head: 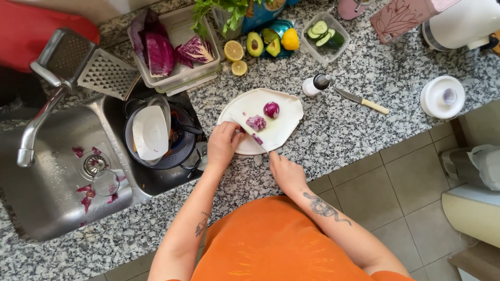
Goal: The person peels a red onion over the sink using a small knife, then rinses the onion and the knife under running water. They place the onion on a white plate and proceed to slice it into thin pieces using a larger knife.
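In the head view, the person in an orange top stands at a speckled granite tabletop (364, 99), both forearms reaching toward the middle of the frame. There a white cutting board (284, 112) lies, and on it are two pieces of red onion: a half onion (271, 110) standing apart toward the board's upper middle, and a partly cut onion piece (255, 123) just left of it. The left hand (224, 145) rests at the board's lower left edge, fingers curled and touching that cut piece to steady it. The right hand (285, 171) sits just below the board, its grip closed on the handle of a knife (250, 134) whose blade runs diagonally up and left across the board to the cut piece. Judging from this, the step in hand is slicing the onion; the next stroke calls for the left fingertips to stay tucked back from the blade while the piece is held firm.

To the left of the frame a sink (47, 203) holds a dark pot (179, 151) with a white bowl inside. A box grater (99, 67) stands above it, beside a tub of red cabbage (161, 52). Lemon halves (234, 52), avocado (255, 44) and a tub of cucumber slices (324, 35) lie along the top. A second knife (362, 100) lies idle right of the board.
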